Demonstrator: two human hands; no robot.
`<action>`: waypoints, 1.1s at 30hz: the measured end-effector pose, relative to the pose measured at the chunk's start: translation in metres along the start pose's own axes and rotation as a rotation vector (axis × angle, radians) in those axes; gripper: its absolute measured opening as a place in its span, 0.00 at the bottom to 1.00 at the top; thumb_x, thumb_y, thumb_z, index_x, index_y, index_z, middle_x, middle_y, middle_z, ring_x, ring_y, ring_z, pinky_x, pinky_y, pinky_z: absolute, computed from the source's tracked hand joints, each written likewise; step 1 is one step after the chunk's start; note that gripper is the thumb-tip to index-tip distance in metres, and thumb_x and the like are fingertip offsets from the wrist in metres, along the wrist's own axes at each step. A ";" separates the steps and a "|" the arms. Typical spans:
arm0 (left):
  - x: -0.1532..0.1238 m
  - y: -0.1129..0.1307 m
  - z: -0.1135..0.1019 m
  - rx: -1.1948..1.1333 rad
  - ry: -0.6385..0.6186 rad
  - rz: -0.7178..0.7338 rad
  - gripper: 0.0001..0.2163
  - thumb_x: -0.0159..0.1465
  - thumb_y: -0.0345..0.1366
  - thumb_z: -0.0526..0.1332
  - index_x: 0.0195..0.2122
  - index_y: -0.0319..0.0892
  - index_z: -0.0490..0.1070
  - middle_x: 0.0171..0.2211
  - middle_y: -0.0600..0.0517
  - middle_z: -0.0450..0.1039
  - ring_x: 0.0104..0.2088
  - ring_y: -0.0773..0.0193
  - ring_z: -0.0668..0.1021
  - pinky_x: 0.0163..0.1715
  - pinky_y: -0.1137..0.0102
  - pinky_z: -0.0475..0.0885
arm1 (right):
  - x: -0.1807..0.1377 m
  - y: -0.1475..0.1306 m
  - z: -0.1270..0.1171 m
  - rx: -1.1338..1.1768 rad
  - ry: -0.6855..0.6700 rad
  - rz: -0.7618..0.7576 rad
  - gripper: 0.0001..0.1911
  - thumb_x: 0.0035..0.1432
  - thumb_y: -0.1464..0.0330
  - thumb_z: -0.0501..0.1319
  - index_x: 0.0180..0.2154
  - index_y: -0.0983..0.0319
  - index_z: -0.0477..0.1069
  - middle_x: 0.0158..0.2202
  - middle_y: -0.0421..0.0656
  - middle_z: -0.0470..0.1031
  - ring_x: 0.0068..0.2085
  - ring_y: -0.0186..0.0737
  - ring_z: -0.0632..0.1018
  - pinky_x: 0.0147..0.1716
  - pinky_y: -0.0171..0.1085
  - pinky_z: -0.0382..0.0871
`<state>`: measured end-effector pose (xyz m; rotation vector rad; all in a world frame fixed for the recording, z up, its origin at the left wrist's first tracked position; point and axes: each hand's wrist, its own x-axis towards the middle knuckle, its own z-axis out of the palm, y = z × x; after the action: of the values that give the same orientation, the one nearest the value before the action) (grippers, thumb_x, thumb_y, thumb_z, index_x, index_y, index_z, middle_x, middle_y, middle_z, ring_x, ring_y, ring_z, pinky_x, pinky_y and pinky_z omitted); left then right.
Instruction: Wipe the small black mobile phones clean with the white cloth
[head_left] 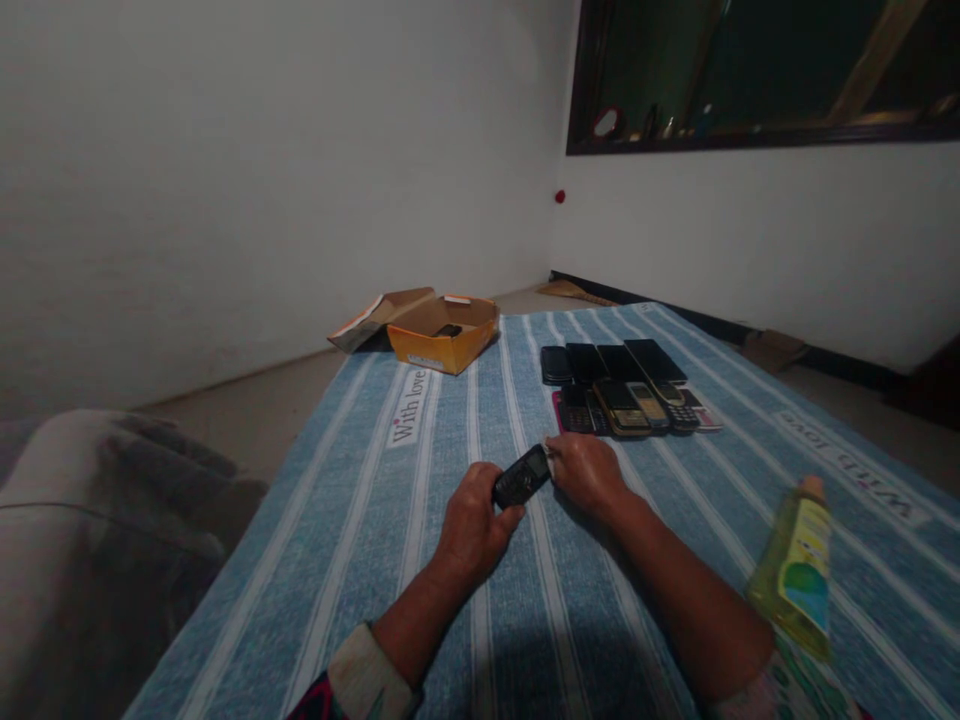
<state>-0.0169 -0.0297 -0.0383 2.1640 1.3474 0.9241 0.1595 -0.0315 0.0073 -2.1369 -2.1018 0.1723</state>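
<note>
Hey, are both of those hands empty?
No, the left hand is holding a small black phone, its screen end close to the right hand.

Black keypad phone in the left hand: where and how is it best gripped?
The keypad phone probably grips best by its long edges at the keypad end, from the left, as the left hand does: it slants, screen end to the upper right beside the right hand; its narrow bar shape suits a thumb-and-finger pinch.
</note>
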 end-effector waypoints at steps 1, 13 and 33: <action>0.000 0.000 0.000 0.000 0.000 0.004 0.10 0.52 0.29 0.63 0.35 0.43 0.68 0.35 0.52 0.69 0.37 0.59 0.75 0.39 0.63 0.71 | 0.000 0.000 0.000 0.009 -0.001 -0.005 0.19 0.69 0.69 0.48 0.43 0.58 0.78 0.41 0.48 0.81 0.43 0.44 0.80 0.36 0.36 0.63; 0.000 0.002 -0.001 0.017 -0.010 -0.013 0.10 0.52 0.30 0.64 0.35 0.43 0.68 0.35 0.51 0.70 0.37 0.59 0.75 0.40 0.63 0.71 | 0.001 0.000 0.004 0.025 0.028 0.016 0.19 0.69 0.68 0.47 0.44 0.58 0.77 0.42 0.48 0.81 0.44 0.45 0.80 0.37 0.37 0.63; 0.002 0.000 0.001 0.026 -0.042 -0.049 0.10 0.53 0.32 0.64 0.36 0.41 0.68 0.36 0.49 0.69 0.39 0.57 0.74 0.42 0.61 0.70 | -0.012 -0.012 0.006 -0.049 -0.005 -0.040 0.18 0.66 0.73 0.48 0.44 0.62 0.76 0.41 0.51 0.79 0.44 0.47 0.80 0.36 0.38 0.66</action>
<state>-0.0153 -0.0278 -0.0387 2.1471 1.3931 0.8423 0.1459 -0.0431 0.0031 -2.1212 -2.1719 0.1236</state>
